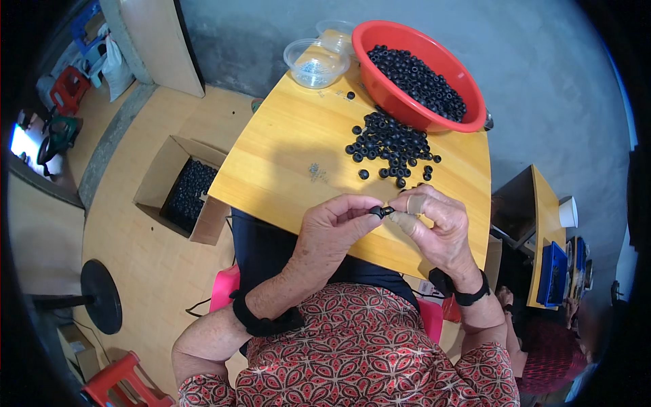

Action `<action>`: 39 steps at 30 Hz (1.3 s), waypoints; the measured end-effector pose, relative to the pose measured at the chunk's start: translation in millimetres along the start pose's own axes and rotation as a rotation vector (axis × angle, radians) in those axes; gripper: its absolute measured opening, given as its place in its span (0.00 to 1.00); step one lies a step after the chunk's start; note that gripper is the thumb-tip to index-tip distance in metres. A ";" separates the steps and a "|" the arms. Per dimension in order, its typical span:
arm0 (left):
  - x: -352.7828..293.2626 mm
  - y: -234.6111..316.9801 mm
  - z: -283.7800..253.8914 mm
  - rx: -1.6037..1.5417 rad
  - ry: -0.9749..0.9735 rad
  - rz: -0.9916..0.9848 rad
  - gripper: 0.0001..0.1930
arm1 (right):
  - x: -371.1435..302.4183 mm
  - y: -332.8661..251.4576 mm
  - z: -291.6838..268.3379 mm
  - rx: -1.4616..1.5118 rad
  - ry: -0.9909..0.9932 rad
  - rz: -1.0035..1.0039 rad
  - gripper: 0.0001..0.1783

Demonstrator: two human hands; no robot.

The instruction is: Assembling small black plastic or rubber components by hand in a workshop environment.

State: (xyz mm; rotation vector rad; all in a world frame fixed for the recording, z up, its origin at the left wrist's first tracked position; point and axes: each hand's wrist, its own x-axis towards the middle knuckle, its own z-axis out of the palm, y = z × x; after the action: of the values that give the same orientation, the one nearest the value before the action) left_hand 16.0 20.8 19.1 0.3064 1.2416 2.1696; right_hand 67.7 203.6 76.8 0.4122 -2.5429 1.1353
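My left hand [338, 227] pinches a small black round part [376, 211] between thumb and fingertips over the table's near side. Close against it, my right hand [437, 227] is closed on a second small dark piece [388, 210], whose exact kind is hidden by the fingers. The two pieces touch or nearly touch. Beige wrapping covers some of my right fingers. Just beyond my hands lies a loose pile of black ring-like parts [390, 139] with holes. A small scatter of tiny metal bits [317, 172] rests on the wood to the left.
A red basin [471, 102] full of black parts stands at the table's [271, 149] far right. Clear plastic tubs [316, 62], one with tiny metal bits, sit beside it. On the floor at left is a cardboard box [152, 193] of black parts. Another person [553, 356] works at right.
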 end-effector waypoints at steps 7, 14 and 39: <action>-0.4 -1.5 -0.1 0.014 0.003 -0.021 0.10 | -1.2 -4.1 2.9 -0.101 -0.006 -0.045 0.06; -0.5 -4.7 -0.9 0.052 -0.018 -0.027 0.10 | 0.1 -4.2 2.7 -0.213 -0.032 -0.187 0.06; -1.0 -5.3 -1.8 0.064 -0.032 -0.056 0.11 | -22.0 5.5 24.9 -0.273 0.111 -0.211 0.21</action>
State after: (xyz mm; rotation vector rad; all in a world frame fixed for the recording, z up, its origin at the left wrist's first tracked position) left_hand 18.0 20.9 13.8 0.3283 1.2884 2.0726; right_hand 81.2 191.2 48.6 0.5156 -2.4427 0.7038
